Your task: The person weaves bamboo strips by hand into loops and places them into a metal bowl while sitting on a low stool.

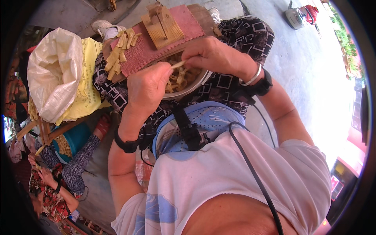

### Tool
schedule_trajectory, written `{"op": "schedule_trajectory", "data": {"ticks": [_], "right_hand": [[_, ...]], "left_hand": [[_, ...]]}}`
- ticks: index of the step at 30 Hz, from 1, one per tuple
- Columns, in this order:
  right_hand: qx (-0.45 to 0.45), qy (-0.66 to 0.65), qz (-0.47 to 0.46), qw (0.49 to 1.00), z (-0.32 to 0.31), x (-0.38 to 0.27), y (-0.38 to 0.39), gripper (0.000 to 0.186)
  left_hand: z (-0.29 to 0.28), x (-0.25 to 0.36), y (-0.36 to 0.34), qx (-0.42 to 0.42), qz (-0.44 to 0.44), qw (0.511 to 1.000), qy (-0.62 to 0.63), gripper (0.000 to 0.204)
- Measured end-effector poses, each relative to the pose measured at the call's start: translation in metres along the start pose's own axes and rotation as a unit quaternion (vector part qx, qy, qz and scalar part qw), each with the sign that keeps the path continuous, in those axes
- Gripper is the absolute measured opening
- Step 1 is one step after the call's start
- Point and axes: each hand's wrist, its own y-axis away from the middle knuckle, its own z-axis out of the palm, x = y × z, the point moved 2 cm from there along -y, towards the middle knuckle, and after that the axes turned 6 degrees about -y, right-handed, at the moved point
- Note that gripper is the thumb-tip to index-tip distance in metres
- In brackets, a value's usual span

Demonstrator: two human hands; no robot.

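A short pale-yellow strip is stretched between my two hands, above a round basin on my lap. One end is pinched by my left hand, the other by my right hand; both are closed. Curled strips of the same colour lie in the basin, partly hidden by my hands. Just beyond them, a board covered with pink cloth lies across my legs. On it stands a slotted wooden block, and flat yellowish strips are heaped at its left end.
At the left stand an open white woven sack and a yellow bag. Below them, another person's hands work beside a teal bucket with strips in it. A metal kettle stands on the floor at far right.
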Motion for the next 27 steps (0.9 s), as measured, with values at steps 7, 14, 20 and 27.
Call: {"op": "schedule_trajectory", "data": {"ticks": [7,14,20,27], "right_hand": [[0.047,-0.002,0.047,0.998,-0.007,0.016,0.003,0.018],[0.107,0.152,-0.069,0.98,0.016,0.045,0.004,0.029],[0.095,0.125,-0.261,0.952,0.056,-0.006,0.017,0.038],[0.107,0.145,-0.348,0.92,0.06,-0.002,0.019,0.035]], "left_hand": [[0.003,-0.031,0.019,-0.201,-0.183,0.903,0.334,0.017],[0.017,-0.033,0.031,-0.166,-0.365,0.627,0.668,0.019],[0.047,-0.027,0.011,-0.055,-0.372,0.479,0.793,0.021],[0.054,-0.015,-0.004,0.042,-0.38,0.404,0.831,0.018]]}}
